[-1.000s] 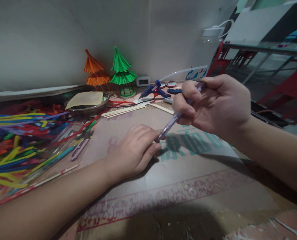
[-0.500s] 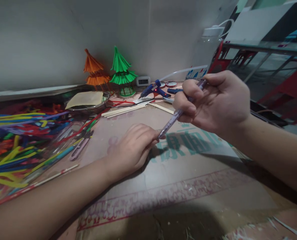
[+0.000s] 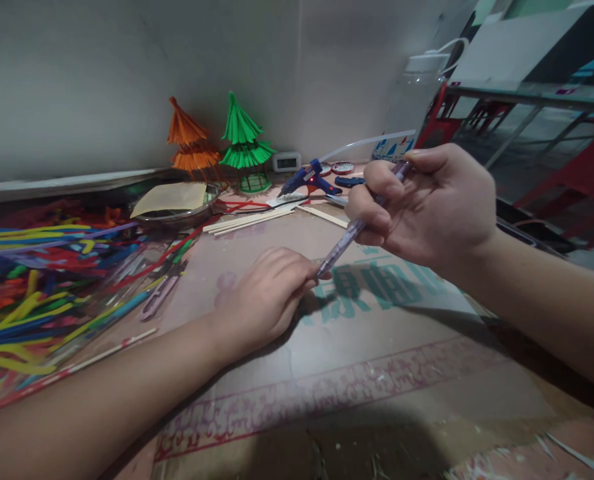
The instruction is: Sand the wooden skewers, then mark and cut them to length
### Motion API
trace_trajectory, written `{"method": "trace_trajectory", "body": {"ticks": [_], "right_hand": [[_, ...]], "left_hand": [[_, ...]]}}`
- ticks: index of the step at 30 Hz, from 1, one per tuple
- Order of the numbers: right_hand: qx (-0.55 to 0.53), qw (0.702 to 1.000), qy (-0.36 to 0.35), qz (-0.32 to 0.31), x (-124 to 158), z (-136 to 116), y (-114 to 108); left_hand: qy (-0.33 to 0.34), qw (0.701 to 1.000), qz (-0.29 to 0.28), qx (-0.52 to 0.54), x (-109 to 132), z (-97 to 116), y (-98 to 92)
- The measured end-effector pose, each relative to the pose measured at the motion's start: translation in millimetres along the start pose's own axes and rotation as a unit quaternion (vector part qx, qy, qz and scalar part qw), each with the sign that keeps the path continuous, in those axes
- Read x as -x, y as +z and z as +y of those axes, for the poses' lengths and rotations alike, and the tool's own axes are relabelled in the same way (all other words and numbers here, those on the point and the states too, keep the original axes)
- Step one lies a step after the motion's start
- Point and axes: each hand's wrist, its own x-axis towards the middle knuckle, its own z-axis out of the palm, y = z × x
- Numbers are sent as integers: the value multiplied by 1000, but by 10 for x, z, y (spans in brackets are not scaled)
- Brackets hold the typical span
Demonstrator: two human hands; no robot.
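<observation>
A slim, purple patterned pen (image 3: 337, 252) slants over the printed clear mat (image 3: 327, 360). My right hand (image 3: 421, 200) is closed around its upper part, with the thumb near the top end and the fingers curled on the shaft. At the lower end, my left hand (image 3: 271, 290) has its thumb and fingers pressed together, and the pen's tip meets them. Whatever lies between those left fingertips is hidden. Beyond the hands are thin wooden sticks (image 3: 249, 222) and a blue glue gun (image 3: 307, 177) with a red light lit.
Colourful pipe cleaners (image 3: 31, 300) pile up at the left, beside a pink cutter (image 3: 161, 297). Orange (image 3: 189, 137) and green (image 3: 245, 137) tiered models stand by the wall, near a small digital clock (image 3: 287, 162). A clear bottle (image 3: 417, 93) stands behind my right hand.
My right hand has shifted very slightly to the left. My left hand and the pen look almost unmoved.
</observation>
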Motion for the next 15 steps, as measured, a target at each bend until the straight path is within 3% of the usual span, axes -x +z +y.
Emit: {"method": "trace_trajectory", "body": {"ticks": [15], "right_hand": [[-2,1000,-12,-23,-19,17,-57]], "left_hand": [[-9,1000,1,7,0,-3,7]]}}
